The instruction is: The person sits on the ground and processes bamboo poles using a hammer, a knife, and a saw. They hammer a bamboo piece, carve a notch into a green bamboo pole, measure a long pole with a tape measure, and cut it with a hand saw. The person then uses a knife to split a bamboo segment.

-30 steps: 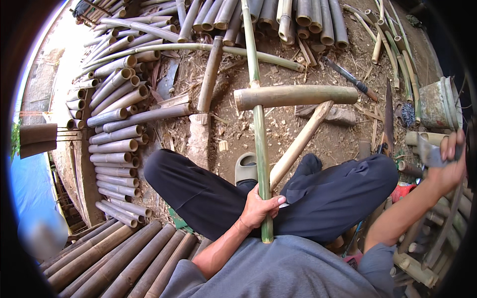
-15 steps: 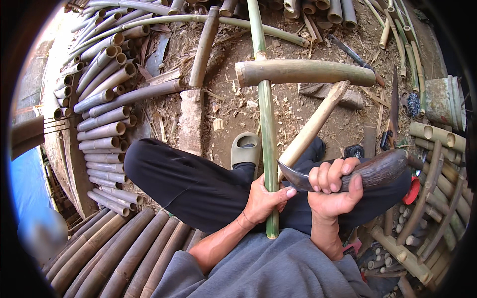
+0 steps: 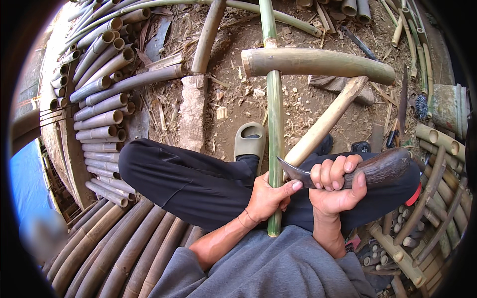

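A long green bamboo pole (image 3: 275, 114) runs from the far ground to my lap, its near end against my grey shirt. My left hand (image 3: 266, 198) is wrapped round it near that end, its thumb reaching toward the blade. In my right hand (image 3: 335, 186) is a knife with a thick dark handle (image 3: 387, 166), held fingers over the top. Its curved blade (image 3: 294, 173) points left, and the tip overlaps the pole's right edge just above my left hand. Farther out, the pole passes under a thick bamboo crosspiece (image 3: 318, 63), propped by a slanting pale stick (image 3: 325, 121).
Cut bamboo tubes (image 3: 102, 119) are stacked at the left, with long brown poles (image 3: 119, 248) at lower left. A bamboo rack (image 3: 397, 256) stands at lower right, a dirty bucket (image 3: 449, 111) at far right. A wooden block (image 3: 193, 114) lies on the chip-strewn ground.
The view has shifted slightly, so the far pole and crosspiece sit higher and farther right. The knife tip now overlaps the pole's edge a little more. Both grips stay the same.
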{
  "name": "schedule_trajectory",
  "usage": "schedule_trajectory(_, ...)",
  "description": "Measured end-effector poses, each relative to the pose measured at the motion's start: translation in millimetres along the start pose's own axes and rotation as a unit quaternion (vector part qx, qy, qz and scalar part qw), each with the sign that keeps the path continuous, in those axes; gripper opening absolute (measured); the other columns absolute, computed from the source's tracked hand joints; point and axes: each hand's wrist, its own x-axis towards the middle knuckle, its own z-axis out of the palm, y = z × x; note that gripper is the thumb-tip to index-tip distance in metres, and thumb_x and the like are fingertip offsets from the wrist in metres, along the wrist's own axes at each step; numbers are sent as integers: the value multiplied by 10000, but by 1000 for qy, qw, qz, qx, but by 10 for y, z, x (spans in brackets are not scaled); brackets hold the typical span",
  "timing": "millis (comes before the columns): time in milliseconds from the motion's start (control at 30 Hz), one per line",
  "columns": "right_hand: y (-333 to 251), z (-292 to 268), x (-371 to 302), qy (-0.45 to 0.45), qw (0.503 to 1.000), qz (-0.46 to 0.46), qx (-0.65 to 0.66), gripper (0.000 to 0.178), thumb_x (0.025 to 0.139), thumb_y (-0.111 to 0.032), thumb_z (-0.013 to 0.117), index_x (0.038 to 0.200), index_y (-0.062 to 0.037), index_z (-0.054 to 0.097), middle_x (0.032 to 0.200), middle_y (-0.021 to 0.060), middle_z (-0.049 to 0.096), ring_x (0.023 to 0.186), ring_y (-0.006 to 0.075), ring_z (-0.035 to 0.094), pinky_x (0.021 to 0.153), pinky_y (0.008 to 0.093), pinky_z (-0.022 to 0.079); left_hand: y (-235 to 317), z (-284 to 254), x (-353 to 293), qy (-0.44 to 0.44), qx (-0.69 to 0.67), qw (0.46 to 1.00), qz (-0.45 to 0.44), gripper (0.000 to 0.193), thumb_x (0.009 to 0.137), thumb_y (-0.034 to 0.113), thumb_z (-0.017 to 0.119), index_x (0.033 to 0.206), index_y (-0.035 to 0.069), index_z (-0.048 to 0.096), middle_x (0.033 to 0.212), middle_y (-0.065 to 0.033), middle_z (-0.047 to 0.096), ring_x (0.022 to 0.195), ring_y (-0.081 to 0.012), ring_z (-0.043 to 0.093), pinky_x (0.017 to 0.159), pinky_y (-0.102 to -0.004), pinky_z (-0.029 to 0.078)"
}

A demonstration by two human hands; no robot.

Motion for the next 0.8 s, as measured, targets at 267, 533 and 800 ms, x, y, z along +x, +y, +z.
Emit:
schedule_trajectory(267,28,-38,1,12,1000,1,-1,251,976,-384,463,957,-134,458,602,-36,336,480,95,269,479,291,293,-1,2,30,-1,6,1000,2,366,837,259,810,933,18,553,675,6,533,469,-71,500,395,-234,387)
schedule_trajectory(533,36,-35,2,35,999,-1,5,247,970,-381,468,944,-136,460,593,-38,326,475,92,261,469,289,277,-51,-13,57,-8,3,1000,11,364,850,259,798,951,19,544,665,4,534,462,-73,500,397,-239,401)
schedule_trajectory(800,50,-51,8,49,999,-2,13,251,968,-383,469,937,-134,461,585,-39,319,466,90,255,465,283,274,-73,-19,63,-14,-1,1000,20,364,857,271,791,959,20,548,665,2,533,461,-72,499,400,-241,411)
